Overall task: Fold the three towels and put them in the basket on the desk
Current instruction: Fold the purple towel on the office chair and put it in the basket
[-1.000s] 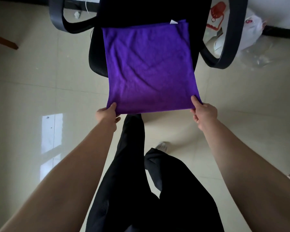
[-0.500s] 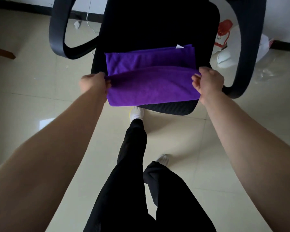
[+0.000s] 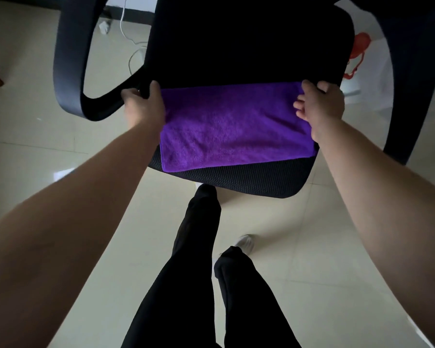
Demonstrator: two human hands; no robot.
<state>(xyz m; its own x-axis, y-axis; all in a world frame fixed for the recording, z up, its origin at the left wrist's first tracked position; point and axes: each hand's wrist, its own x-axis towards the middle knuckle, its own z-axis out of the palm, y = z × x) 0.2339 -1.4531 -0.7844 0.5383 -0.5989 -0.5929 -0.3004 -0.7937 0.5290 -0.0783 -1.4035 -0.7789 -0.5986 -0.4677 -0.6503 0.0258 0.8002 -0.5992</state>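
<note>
A view from above, looking down a person's two bare forearms. A purple towel (image 3: 234, 126) lies folded into a wide rectangle on the front part of a black chair seat (image 3: 249, 46). Its near edge sits just short of the seat's mesh front rim, and its far edge runs straight across between the two hands.

The left hand (image 3: 142, 105) rests at the towel's far left corner, thumb raised over the fabric edge and fingers curled down at the side of the seat; whether it pinches the cloth cannot be told. The right hand (image 3: 318, 104) lies on the far right corner, fingers loosely bent and spread, pressing on the towel rather than gripping it.

A curved black armrest (image 3: 69, 71) loops out to the left of the seat. Below the chair stand the person's legs in black trousers (image 3: 194, 259), on a pale tiled floor (image 3: 35, 172). A white cable (image 3: 131, 54) trails on the floor behind the chair, and a white bag with red print (image 3: 364, 61) lies to the right.
</note>
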